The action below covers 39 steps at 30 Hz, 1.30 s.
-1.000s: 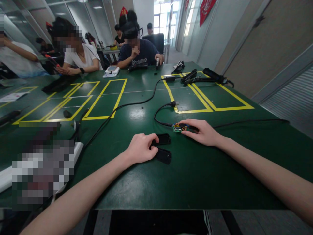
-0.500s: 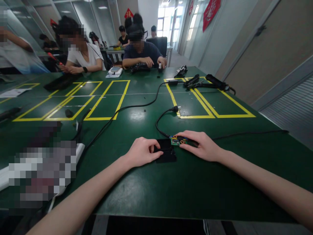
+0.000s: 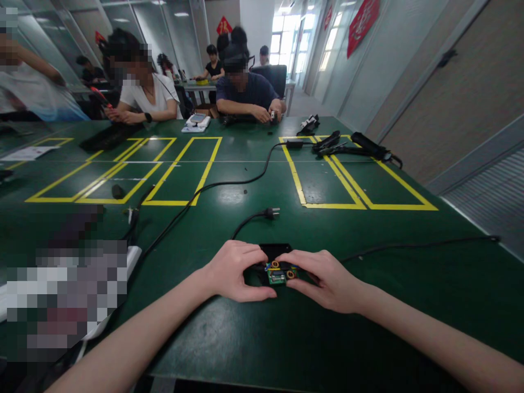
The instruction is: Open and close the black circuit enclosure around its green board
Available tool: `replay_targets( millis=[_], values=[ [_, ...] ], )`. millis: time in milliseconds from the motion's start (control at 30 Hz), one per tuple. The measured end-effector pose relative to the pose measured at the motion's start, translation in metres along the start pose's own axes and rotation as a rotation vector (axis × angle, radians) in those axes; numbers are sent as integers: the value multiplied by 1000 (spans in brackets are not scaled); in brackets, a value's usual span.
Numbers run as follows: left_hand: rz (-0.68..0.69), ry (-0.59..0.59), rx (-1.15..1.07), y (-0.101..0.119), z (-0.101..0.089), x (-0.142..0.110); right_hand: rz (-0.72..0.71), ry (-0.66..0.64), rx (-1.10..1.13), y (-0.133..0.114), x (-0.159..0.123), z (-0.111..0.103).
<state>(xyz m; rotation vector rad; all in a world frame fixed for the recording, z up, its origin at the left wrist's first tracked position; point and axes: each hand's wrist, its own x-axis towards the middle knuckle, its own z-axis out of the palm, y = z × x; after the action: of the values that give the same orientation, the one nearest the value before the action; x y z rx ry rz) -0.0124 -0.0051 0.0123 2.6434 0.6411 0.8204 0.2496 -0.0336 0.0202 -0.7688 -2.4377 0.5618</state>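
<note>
My right hand pinches a small green circuit board between thumb and fingers at its right end. Two copper ring coils and several coloured wires show on the board. Around its left end, my left hand is spread, thumb apart from the fingers; any contact with the board is hard to make out. A black plastic case shows just behind the board, partly covered by my hands. From behind my left hand runs a short black cord ending in a plug, which lies on the table.
Yellow tape rectangles mark the green table. A long black cable crosses it. Black tool-like items lie at the far right. A white-edged, blurred-out object is at left. Several people sit across the table, hands occupied.
My right hand has brought the circuit board left and nearer, in front of the black case. My left hand has opened from its grip on the case. The plug has shifted left.
</note>
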Motion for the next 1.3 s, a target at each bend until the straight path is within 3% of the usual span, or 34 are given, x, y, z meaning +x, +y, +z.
replay_targets(
  millis=[167, 500, 733, 1300],
  values=[
    [-96, -65, 62, -4, 1, 0, -25, 104, -95, 18, -8, 8],
    [-265, -120, 132, -7, 5, 0, -22, 111, -137, 16, -8, 8],
    [-278, -123, 201, -10, 5, 2, 47, 89, -184, 20, -4, 12],
    [-283, -44, 115, -16, -3, -9, 170, 75, -179, 19, -4, 16]
  ],
)
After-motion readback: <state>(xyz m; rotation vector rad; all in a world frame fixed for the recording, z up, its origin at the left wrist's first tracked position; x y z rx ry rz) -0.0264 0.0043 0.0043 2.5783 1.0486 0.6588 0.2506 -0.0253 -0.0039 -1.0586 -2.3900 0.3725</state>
